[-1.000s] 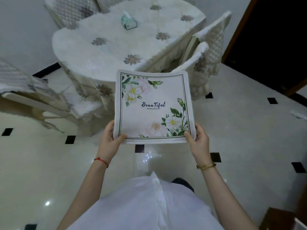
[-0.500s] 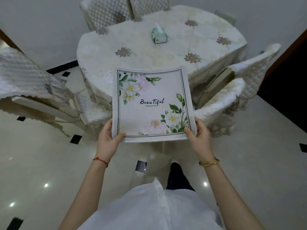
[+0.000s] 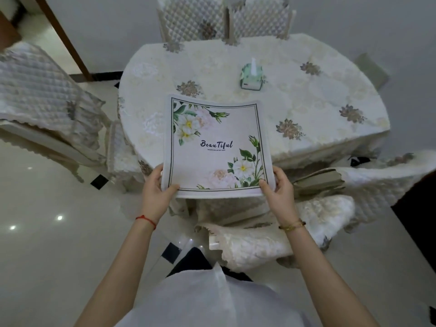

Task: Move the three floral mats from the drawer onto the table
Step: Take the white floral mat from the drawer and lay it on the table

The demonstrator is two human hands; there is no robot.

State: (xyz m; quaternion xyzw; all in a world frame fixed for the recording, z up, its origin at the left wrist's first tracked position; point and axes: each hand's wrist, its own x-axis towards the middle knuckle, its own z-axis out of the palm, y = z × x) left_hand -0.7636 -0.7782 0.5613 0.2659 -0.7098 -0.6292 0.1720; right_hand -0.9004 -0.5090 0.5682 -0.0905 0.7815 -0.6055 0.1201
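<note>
I hold a square floral mat flat in front of me; it is pale grey with white flowers, green leaves and the word "Beautiful". My left hand grips its near left corner and my right hand grips its near right corner. The mat's far half hangs above the near edge of the oval table, which wears a cream cloth with embroidered flowers. Whether more mats lie under the top one I cannot tell. No drawer is in view.
A green tissue box stands on the table beyond the mat. Quilted chairs ring the table: one at left, two at the back, one at right and one just in front of me. Glossy floor lies on both sides.
I have walked up to the table: it has grown larger and centred in view, and the mat, held the same way in both hands, now reaches over the table's near edge.
</note>
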